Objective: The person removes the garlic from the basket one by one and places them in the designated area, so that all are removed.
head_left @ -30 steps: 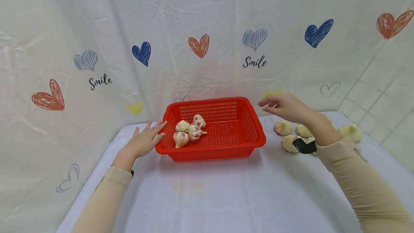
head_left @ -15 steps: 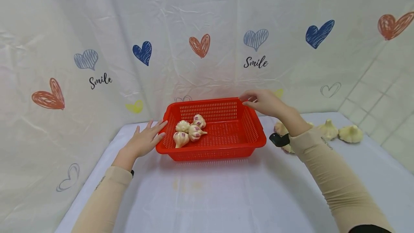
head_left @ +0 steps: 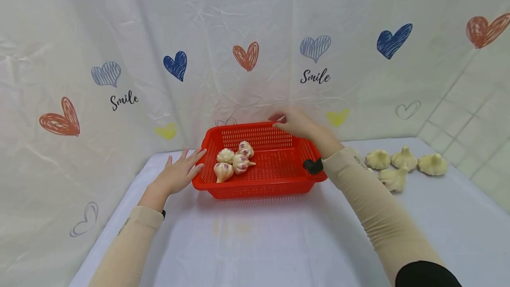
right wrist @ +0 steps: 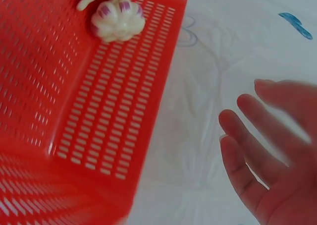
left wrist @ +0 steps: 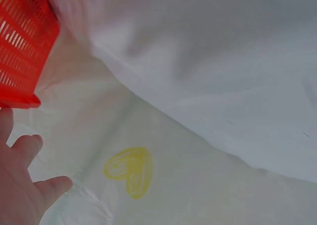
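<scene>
A red plastic basket (head_left: 259, 187) with slotted walls stands on the table, and several garlic bulbs (head_left: 241, 163) with purple marks lie at its left end. My left hand (head_left: 177, 174) rests on the basket's left rim with its fingers spread and straight. Above the far rim, toward the right, hovers my right hand (head_left: 295, 123). In the right wrist view that hand (right wrist: 277, 155) has loosely bent fingers and holds nothing. One garlic bulb (right wrist: 119, 19) shows inside the basket there, with part of another above it.
Several plain pale garlic bulbs (head_left: 403, 159) lie at the table's right side, partly hidden by my right sleeve (head_left: 370, 189). A white curtain (head_left: 275, 21) printed with hearts hangs just behind the basket. White cloth (head_left: 255, 242) covers the table.
My right hand has moved left, from beside the basket's right end to above its far rim, uncovering more pale bulbs on the right. The left hand and the basket have stayed put.
</scene>
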A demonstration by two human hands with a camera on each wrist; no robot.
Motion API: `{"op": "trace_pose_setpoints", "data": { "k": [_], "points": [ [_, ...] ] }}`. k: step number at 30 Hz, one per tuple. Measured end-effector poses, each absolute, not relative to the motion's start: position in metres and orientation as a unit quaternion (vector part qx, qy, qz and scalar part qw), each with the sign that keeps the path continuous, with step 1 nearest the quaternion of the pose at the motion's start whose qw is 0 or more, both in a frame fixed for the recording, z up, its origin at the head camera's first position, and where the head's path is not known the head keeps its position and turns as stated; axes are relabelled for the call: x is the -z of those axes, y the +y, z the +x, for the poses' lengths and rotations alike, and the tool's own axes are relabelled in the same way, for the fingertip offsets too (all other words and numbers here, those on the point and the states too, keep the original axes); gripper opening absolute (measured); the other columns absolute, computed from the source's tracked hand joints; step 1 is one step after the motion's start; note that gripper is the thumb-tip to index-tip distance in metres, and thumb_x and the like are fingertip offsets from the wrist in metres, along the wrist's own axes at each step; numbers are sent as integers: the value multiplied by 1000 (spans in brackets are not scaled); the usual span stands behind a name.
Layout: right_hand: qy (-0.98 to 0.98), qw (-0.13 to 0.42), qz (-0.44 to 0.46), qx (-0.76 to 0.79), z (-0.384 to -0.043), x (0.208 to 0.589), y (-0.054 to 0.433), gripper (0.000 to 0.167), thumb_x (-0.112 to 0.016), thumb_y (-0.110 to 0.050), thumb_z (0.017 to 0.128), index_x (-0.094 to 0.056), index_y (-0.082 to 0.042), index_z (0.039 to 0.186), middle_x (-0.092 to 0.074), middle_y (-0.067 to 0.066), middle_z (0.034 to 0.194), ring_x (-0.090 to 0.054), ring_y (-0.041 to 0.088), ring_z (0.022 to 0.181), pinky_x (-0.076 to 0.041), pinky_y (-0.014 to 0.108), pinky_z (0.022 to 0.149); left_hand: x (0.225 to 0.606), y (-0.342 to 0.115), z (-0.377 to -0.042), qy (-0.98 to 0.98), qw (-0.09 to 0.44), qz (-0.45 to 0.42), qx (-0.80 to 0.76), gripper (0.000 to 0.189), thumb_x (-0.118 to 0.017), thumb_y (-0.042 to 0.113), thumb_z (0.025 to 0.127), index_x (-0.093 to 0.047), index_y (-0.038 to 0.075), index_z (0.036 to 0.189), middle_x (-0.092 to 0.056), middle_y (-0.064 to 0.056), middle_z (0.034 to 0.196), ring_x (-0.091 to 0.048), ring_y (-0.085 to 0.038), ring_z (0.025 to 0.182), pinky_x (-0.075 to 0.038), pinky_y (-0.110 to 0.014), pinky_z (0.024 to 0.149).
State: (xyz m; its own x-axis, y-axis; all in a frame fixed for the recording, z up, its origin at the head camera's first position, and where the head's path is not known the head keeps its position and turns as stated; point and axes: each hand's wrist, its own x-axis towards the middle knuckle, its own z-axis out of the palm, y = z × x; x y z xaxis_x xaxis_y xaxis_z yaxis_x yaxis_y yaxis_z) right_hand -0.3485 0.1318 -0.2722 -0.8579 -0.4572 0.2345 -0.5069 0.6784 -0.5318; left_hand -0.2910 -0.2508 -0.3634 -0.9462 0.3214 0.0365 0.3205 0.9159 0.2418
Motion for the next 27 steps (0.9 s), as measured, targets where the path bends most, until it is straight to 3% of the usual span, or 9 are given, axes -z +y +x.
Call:
{"op": "trace_pose_setpoints", "data": {
  "k": [14,22,27],
  "points": [
    [-930,34,317,-185,-376,300,73,31,-67,-3,98,-70,-4,128,-69,12,127,-62,28,119,-50,41,104,364,-253,-293,977,-4,173,-127,62,-41,45,109,-27,19,164,-24,-11,168,-7,-47,153,4,-77,112],
    [-922,-72,347,-159,-383,322,56,38,-72,-8,96,-69,-8,134,-67,10,133,-59,27,126,-46,41,109,365,-252,-294,978,-2,171,-124,62,-42,44,109,-28,20,164,-24,-10,168,-8,-48,153,2,-78,112],
    [-914,-110,356,-162,-384,332,50,40,-74,-9,95,-69,-10,135,-66,8,136,-59,26,126,-47,40,108,364,-253,-295,978,0,168,-126,62,-43,44,109,-27,20,164,-24,-11,168,-8,-47,153,3,-78,112]
  ]
}}
